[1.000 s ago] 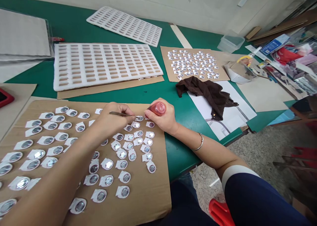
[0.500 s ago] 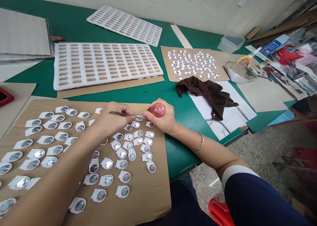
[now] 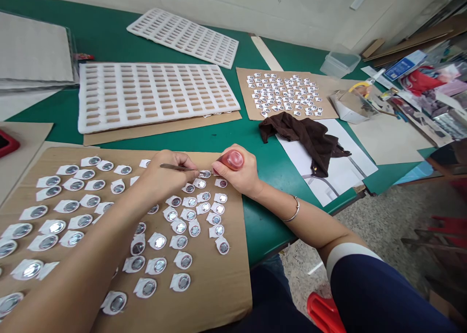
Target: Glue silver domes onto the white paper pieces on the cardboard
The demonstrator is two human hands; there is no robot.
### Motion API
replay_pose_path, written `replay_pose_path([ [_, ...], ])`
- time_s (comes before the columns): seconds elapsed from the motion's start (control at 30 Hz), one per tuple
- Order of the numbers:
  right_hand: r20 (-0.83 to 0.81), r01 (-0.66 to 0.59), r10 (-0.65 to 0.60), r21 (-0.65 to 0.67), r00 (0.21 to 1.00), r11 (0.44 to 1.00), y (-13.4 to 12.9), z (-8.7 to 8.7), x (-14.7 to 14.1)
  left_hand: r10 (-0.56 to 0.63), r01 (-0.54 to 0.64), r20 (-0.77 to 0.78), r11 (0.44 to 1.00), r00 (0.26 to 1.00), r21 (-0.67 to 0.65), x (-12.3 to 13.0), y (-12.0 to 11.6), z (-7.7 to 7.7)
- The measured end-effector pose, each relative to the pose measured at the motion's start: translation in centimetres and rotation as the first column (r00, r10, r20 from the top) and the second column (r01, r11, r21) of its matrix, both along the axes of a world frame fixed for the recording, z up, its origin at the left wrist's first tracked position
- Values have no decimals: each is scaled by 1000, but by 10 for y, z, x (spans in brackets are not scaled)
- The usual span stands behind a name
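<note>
Held in my left hand [image 3: 171, 177] is a pair of slim metal tweezers [image 3: 177, 167], their tips beside a small round silvery piece with a white tab [image 3: 205, 174]. My right hand [image 3: 245, 176] wraps round a bottle with a rounded, reddish translucent end [image 3: 233, 160]; its other end points down toward the same piece and is mostly hidden by my fingers. Both hands are close together over the top right of a brown cardboard sheet [image 3: 215, 294]. Several similar silvery pieces with white tabs [image 3: 182, 282] lie spread across it. My left forearm covers some of them.
Behind the cardboard lie white foam trays with slots [image 3: 156, 92], [image 3: 186, 36]. Another cardboard sheet [image 3: 244, 99] bears more tabbed pieces. A dark brown cloth [image 3: 306, 138] lies on white paper [image 3: 324, 194] at right. A clear plastic container [image 3: 341, 63] and assorted clutter stand farther back.
</note>
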State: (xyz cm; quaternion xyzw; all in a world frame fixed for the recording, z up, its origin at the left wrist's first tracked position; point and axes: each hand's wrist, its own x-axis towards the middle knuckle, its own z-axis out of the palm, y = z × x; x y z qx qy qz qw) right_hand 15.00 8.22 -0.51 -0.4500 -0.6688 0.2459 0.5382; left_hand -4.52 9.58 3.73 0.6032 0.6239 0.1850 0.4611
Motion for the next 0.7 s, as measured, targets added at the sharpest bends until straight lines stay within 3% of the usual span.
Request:
replay_pose_path([
  [0.7,3,-22,22,26,1000,999,-2,1,-1,-8,9,10,1000,1000,-16,0,1,2],
])
